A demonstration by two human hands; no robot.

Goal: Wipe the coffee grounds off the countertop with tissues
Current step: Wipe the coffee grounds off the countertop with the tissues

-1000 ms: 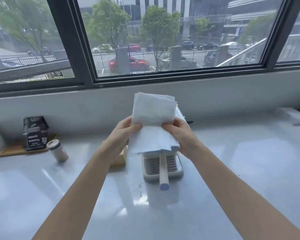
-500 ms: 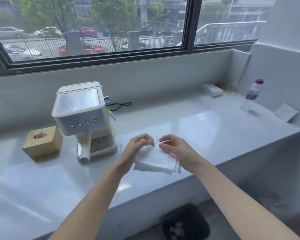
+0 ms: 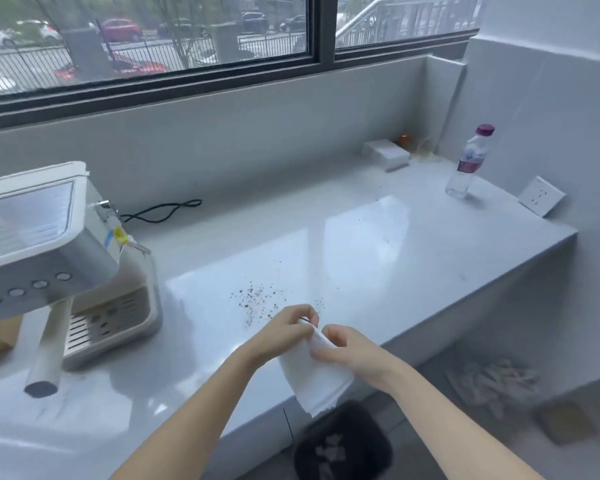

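Note:
Dark coffee grounds (image 3: 257, 299) lie scattered on the white countertop (image 3: 378, 244), just beyond my hands, with a few stray specks further right. A white tissue (image 3: 314, 379) hangs folded over the counter's front edge. My left hand (image 3: 284, 329) pinches its upper end. My right hand (image 3: 347, 351) grips it from the right side. Both hands are close together, a little nearer to me than the grounds.
A white coffee machine (image 3: 59, 258) with a portafilter handle (image 3: 47, 355) stands at the left, its black cord (image 3: 163, 213) behind. A water bottle (image 3: 468, 162), a white box (image 3: 385, 154) and a wall socket (image 3: 541, 195) are at the right. A black bin (image 3: 343, 445) sits on the floor below.
The view has turned right and down, away from the machine. My hands brought the tissue down from in front of the window to the counter's front edge; the grounds have come into view.

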